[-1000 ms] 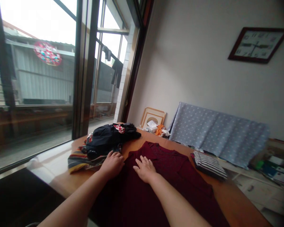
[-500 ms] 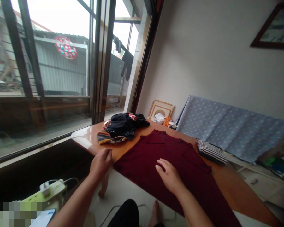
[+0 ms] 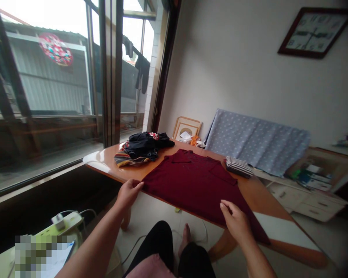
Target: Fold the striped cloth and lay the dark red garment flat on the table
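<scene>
A dark red short-sleeved shirt [image 3: 185, 179] lies spread on the wooden table, neckline toward the far side and hem along the near edge. At the shirt's near left corner is my left hand [image 3: 129, 195], thumb and fingers pinched together on the cloth. My right hand [image 3: 237, 221] is over the near right part of the shirt, by the hem. Its fingers are bent, with a gap showing between thumb and forefinger; no cloth can be seen between them.
Dark and striped clothes [image 3: 146, 148] are heaped at the table's far left. A folded striped garment [image 3: 239, 166] sits beyond the shirt's right sleeve. The wooden table [image 3: 295, 253] reaches to my right. A power strip [image 3: 66, 224] is at lower left.
My left hand has closed on the shirt's near left corner. My right hand has moved right and nearer the hem. The view has turned to the right, showing the whole wall clock.
</scene>
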{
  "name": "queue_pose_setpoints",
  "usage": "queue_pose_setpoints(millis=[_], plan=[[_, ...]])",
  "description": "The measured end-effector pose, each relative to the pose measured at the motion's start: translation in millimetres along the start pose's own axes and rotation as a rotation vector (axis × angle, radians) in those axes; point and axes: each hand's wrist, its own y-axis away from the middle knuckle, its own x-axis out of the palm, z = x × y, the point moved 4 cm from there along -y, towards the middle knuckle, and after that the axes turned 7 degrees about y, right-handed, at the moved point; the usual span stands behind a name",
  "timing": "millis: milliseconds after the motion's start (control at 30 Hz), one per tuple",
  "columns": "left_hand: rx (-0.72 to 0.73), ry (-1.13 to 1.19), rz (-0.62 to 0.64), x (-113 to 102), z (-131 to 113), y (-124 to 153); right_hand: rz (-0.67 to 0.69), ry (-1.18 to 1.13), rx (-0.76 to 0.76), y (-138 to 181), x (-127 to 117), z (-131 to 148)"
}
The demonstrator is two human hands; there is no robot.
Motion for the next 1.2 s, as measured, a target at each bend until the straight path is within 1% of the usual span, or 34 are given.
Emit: queue_pose_setpoints(millis=[100,233,300,333,400,467,533,633,733,800,867,967,1067,1200], plan=[[-0.036,0.057,-0.016,2.7,-3.8,1.3,-0.054,0.039,0.031,12.5,-16.5,-13.6],[-0.074,0.165,0.006,8.5,-14.1,10.9,-0.180,-0.029,0.139,35.6,-33.3,-16.6],[-0.105,0.241,0.000,11.9,-19.2,18.3,-0.212,-0.129,0.227,50.2,-32.9,-12.9],[-0.125,0.283,-0.015,13.6,-21.4,22.0,-0.200,-0.196,0.265,57.2,-29.3,-9.6],[-0.167,0.350,-0.056,17.0,-25.5,29.1,-0.131,-0.329,0.305,69.0,-17.3,-0.3],[-0.189,0.372,-0.089,20.6,-29.7,34.8,-0.080,-0.363,0.279,76.7,-5.0,11.8],[-0.196,0.364,-0.112,23.9,-33.5,39.1,-0.050,-0.307,0.212,80.2,5.5,25.3],[-0.212,0.337,-0.121,28.5,-34.9,44.5,-0.058,-0.116,0.087,80.6,16.0,47.4],[-0.287,0.336,-0.115,35.7,-28.3,52.3,-0.034,0.078,0.007,78.7,26.6,68.2],[-0.342,0.363,-0.064,44.9,-22.6,60.3,0.032,0.158,-0.004,77.0,36.3,77.8],[-0.363,0.388,0.035,56.9,-20.3,70.0,0.108,0.215,-0.001,75.5,46.2,83.8],[-0.312,0.413,0.175,73.2,-27.0,83.4,0.190,0.252,0.024,73.0,55.5,87.7],[-0.218,0.413,0.257,84.1,-41.2,89.7,0.199,0.190,0.066,69.1,53.6,88.5],[-0.096,0.356,0.355,97.0,-53.4,90.4,0.136,0.018,0.054,65.8,44.5,90.9]])
